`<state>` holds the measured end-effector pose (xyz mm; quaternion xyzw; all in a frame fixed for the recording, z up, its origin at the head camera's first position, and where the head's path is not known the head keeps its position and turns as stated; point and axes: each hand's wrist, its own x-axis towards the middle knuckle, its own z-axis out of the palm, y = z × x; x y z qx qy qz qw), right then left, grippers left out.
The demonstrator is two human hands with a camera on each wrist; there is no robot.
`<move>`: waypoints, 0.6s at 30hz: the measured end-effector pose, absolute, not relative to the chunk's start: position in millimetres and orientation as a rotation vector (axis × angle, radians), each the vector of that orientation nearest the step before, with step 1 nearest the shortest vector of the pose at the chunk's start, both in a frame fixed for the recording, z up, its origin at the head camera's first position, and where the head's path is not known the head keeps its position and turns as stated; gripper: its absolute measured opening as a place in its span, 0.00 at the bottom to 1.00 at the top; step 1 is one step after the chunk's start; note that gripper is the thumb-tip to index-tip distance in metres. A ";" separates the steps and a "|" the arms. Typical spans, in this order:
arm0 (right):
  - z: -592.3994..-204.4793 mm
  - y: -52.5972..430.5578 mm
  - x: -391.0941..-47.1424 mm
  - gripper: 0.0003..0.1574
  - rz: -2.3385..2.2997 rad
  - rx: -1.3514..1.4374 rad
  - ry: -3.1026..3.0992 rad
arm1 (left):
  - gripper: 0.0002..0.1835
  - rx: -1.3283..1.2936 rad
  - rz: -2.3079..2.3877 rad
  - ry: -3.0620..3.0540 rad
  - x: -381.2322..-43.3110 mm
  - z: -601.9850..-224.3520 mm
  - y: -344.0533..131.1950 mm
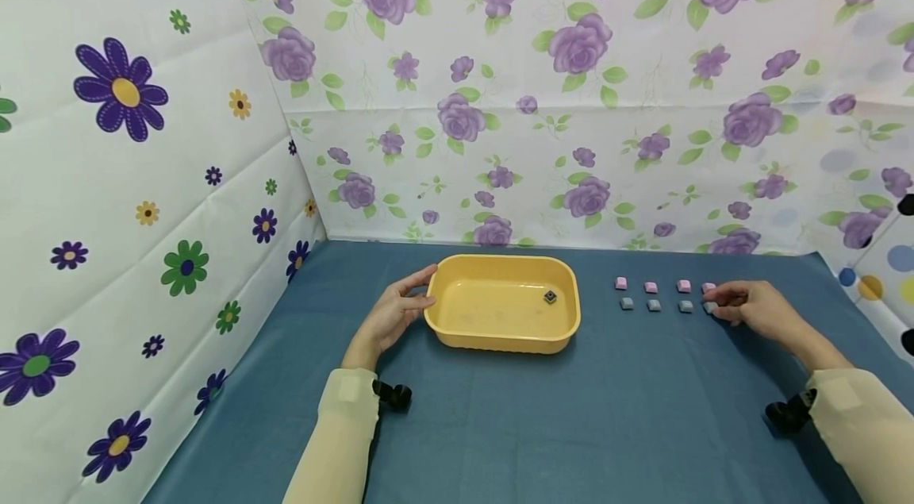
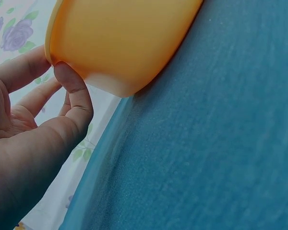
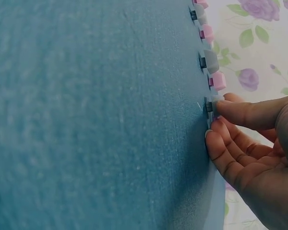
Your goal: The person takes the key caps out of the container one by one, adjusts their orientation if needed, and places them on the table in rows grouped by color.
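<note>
At the left end of a shallow yellow plastic basin (image 1: pixel 500 343), my left hand (image 1: pixel 389 319) holds the rim, with the thumb (image 2: pixel 73 86) bent against the wall just below the lip. A small dark square piece (image 1: pixel 550 297) lies inside the basin. To the right, my right hand (image 1: pixel 760 312) pinches the grey keycap (image 3: pixel 216 101) at the right end of its row, which has a dark base. A pink keycap (image 1: pixel 708 288) sits right behind those fingertips.
Several pink keycaps (image 1: pixel 650 287) form a back row, with several grey keycaps (image 1: pixel 654 305) in front. They stand on a blue cloth (image 1: pixel 543 425). Flowered sheets (image 1: pixel 457 171) hang behind and at the sides.
</note>
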<state>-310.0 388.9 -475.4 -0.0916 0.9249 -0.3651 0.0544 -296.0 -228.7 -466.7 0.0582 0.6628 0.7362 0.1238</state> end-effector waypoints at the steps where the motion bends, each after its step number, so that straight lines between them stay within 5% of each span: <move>1: -475.3 389.3 -310.2 0.23 -1.111 -0.280 2.807 | 0.35 0.168 2.146 1.935 -296.0 -466.7 -228.6; 18: -438.0 371.8 -309.2 0.25 -1.215 -0.298 2.856 | 0.35 0.169 2.142 1.927 -294.9 -465.5 -229.2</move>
